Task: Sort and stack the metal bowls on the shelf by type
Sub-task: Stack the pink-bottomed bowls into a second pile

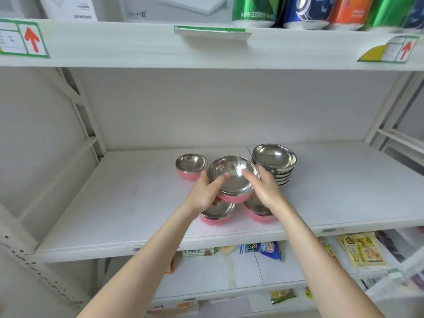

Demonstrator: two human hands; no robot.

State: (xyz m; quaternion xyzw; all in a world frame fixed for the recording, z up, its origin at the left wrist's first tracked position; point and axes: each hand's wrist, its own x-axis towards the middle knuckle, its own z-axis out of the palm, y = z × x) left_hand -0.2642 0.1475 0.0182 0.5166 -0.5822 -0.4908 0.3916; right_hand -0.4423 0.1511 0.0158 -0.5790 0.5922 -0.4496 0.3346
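Observation:
Both hands hold one pink-bottomed steel bowl (234, 177) tilted toward me above the white shelf (128, 203). My left hand (205, 191) grips its left rim with the thumb inside; my right hand (263, 187) grips the right rim the same way. Under it stand two more pink bowls, one at the front left (218, 214) and one at the front right (259, 212), partly hidden by my hands. A third pink bowl (191, 166) sits at the back left. A stack of several plain steel bowls (274, 161) stands at the back right.
The upper shelf (206, 47) carries drink cans (298, 10) and boxes, with arrow labels on its edge. Snack packets (360, 249) lie on the lower shelves. White uprights (87, 115) frame the shelf's left and right sides.

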